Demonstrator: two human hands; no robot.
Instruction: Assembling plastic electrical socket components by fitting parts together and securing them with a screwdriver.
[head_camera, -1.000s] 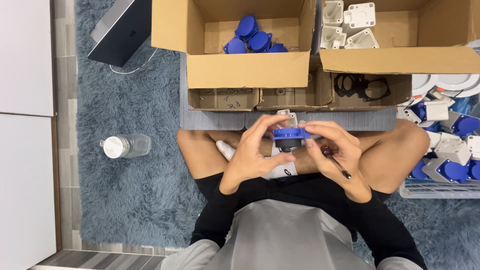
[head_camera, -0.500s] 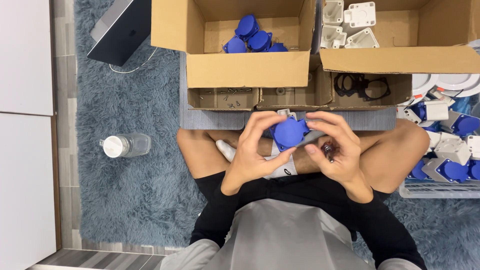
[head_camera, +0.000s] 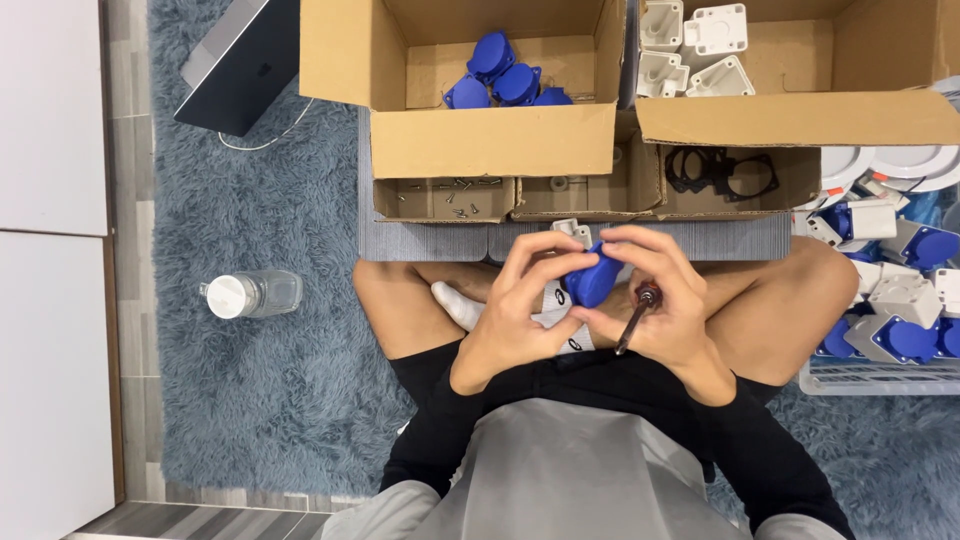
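Surface: shaggy grey-blue rug (head_camera: 260, 400) over a wood-plank floor (head_camera: 130, 300); person seated cross-legged on it. White cabinet panel (head_camera: 50, 300) along the left edge. Clear plastic bottle (head_camera: 252, 294) lies on its side on the rug, well left of the knees. Dark laptop (head_camera: 240, 65) at upper left.

Ahead of the knees: open cardboard box (head_camera: 490, 140) with blue caps inside; second cardboard box (head_camera: 800, 115) to its right with white housings; shallow trays in front hold screws and black gaskets (head_camera: 722, 172). Wire basket (head_camera: 880, 375) at right, beside piled blue-and-white parts.

Left hand (head_camera: 515, 315): fingers curled, gripping the blue cap (head_camera: 592, 280) from the left. Right hand (head_camera: 660, 310): closed on the cap from above and right, a screwdriver (head_camera: 635, 318) also tucked in its palm. Cap is held over the lap, just short of the trays.
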